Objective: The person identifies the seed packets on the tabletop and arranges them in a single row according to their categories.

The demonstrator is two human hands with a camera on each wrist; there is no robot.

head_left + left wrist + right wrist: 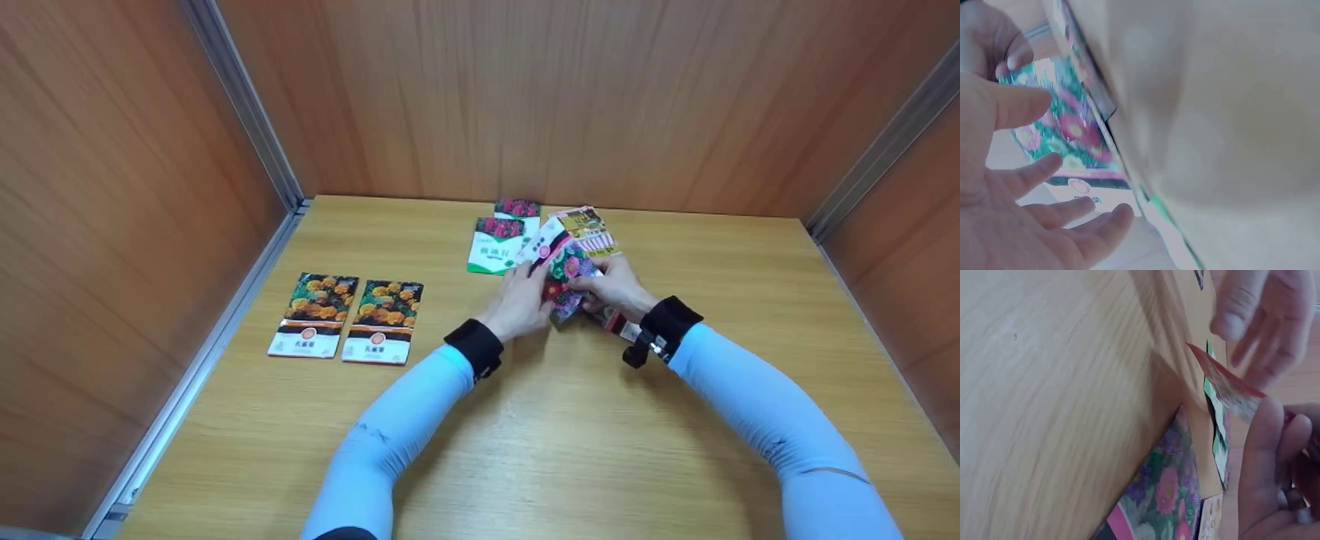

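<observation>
My right hand [616,289] pinches a flower seed packet [570,264] between thumb and fingers, raised above the table and tilted. Pink blooms show on its face, with a dark stripe and a white end. Beside it my left hand [519,301] has its fingers extended; in the left wrist view they are spread in front of the packet without curling round it. Below the right hand lies another packet with pink and purple flowers [1168,489], partly hidden by that hand in the head view.
Behind the hands lie two overlapping green-and-white packets [495,247] and a yellow-and-pink packet [589,226], near the back wooden panel [480,97]. At left, two orange-flower packets [313,311] lie side by side on the table [510,450]. Panels also stand at both sides.
</observation>
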